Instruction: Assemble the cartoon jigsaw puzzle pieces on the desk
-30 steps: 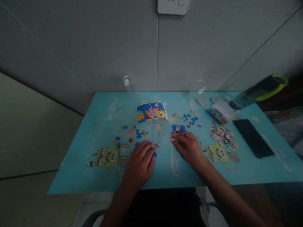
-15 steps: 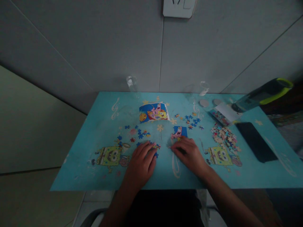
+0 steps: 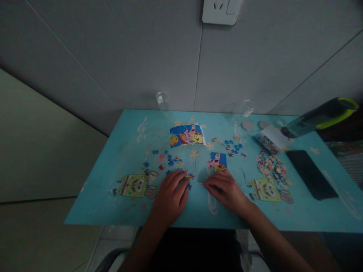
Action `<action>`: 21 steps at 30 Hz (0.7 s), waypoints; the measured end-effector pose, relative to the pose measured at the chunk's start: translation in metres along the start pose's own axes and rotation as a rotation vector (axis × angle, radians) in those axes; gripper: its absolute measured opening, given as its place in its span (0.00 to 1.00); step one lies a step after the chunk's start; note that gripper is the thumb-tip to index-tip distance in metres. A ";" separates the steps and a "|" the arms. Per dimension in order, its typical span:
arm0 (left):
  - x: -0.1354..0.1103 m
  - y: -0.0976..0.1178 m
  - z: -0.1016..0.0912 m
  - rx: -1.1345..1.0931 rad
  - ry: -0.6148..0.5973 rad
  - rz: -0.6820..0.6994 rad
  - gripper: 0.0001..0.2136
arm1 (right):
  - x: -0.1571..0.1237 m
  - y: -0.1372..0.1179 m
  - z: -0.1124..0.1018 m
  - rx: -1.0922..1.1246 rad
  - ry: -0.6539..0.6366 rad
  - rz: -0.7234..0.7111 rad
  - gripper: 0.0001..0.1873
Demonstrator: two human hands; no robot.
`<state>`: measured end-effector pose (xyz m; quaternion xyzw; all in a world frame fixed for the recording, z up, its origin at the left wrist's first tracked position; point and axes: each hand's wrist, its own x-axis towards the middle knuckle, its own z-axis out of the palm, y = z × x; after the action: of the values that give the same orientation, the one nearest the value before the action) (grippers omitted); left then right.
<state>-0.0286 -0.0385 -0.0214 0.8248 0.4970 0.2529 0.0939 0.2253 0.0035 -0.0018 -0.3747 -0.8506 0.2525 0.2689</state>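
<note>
Head view: both hands low on the surface (image 3: pixel 127 151) among puzzle pieces.
I see my left hand (image 3: pixel 170 194) flat, fingers spread open over loose pieces (image 3: pixel 188 175). The joined patch (image 3: pixel 217 160) lies just beyond my right hand (image 3: pixel 227 190); I cannot tell whether its fingers pinch anything.

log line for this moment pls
left hand: flat on loose pieces | right hand: at near edge of assembled patch | surface: blue table
</note>
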 end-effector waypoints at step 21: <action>-0.005 -0.001 -0.003 -0.030 0.106 0.076 0.17 | -0.003 0.005 -0.005 0.454 0.358 0.582 0.13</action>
<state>-0.0324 -0.0427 -0.0206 0.8269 0.4659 0.3068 0.0704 0.2327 0.0054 -0.0014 -0.5688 -0.5714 0.4302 0.4061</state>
